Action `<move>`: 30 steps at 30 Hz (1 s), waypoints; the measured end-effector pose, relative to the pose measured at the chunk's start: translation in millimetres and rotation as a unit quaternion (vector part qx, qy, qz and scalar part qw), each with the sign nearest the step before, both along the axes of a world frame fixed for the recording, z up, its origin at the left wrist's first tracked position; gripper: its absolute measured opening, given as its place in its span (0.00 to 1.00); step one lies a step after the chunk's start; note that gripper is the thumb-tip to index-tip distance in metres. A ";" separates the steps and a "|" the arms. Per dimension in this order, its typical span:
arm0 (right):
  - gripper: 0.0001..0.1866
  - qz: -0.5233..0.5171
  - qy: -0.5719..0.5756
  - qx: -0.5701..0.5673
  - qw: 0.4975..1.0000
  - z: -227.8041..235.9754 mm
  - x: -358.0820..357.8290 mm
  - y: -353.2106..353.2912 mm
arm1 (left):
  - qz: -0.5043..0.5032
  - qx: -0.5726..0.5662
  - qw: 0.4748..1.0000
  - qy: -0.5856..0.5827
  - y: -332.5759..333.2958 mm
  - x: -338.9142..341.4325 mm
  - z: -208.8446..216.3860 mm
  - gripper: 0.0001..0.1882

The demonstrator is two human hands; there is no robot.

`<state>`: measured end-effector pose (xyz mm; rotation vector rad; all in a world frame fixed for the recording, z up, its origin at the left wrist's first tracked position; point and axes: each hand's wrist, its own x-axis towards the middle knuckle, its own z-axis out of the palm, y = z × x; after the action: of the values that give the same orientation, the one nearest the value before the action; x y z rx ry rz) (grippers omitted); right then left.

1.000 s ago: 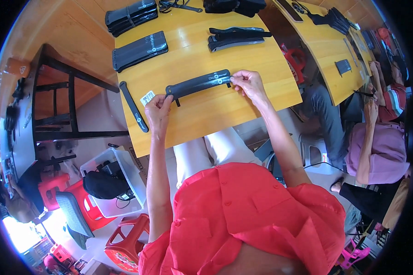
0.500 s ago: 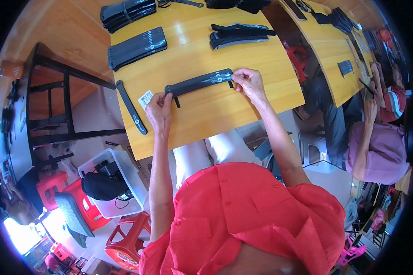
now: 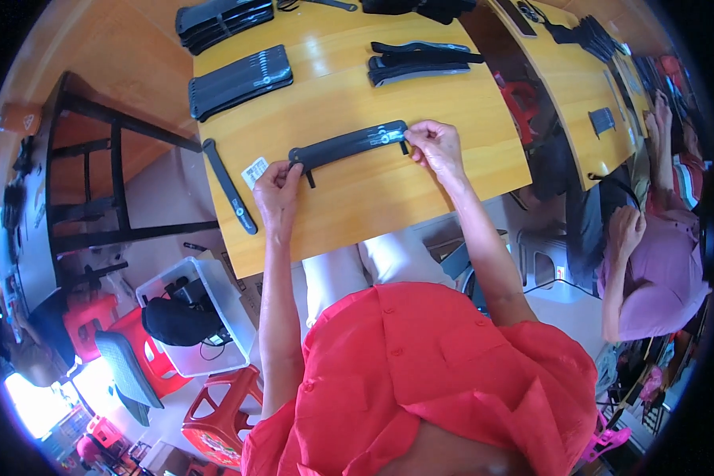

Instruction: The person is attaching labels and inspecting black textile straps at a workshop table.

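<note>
The left hand [image 3: 276, 194] and right hand [image 3: 438, 151] pinch the two ends of a long black strap [image 3: 345, 147] in the upper middle of the frame — pale print sits near its right end. A white label [image 3: 255, 172] lies on the yellow worktop [image 3: 365, 202] — by the left hand.

The yellow tabletop [image 3: 365, 208] looks like smooth, glossy wood; the held black strap [image 3: 345, 145] smooth, shiny toward its right end; the label [image 3: 255, 171] papery; the box [image 3: 243, 321] translucent plastic; the red stool [image 3: 203, 432] glossy plastic; the shirt [image 3: 424, 317] matt cloth.
</note>
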<state>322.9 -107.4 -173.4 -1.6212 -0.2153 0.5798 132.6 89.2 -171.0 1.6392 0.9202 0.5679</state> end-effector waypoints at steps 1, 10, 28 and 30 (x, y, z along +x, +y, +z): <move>0.03 -0.001 0.005 -0.002 1.000 -0.2 0.5 0.0 | -0.011 -0.019 1.000 -0.015 1.0 -0.9 -0.9 0.06; 0.03 0.003 0.007 0.002 1.000 3.7 -0.7 0.8 | -0.044 -0.139 0.988 -0.056 9.8 -8.9 5.0 0.05; 0.03 -0.017 -0.004 -0.011 1.000 0.6 -0.9 3.3 | 0.024 -0.065 0.997 -0.036 0.7 1.3 2.9 0.05; 0.03 -0.021 -0.006 0.002 1.000 -0.9 -0.7 3.2 | 0.032 -0.058 0.998 -0.022 0.8 2.4 2.5 0.05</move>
<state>322.2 -104.1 -174.3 -1.6219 -0.1904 0.5369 135.0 90.0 -168.4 1.4923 0.9580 0.5826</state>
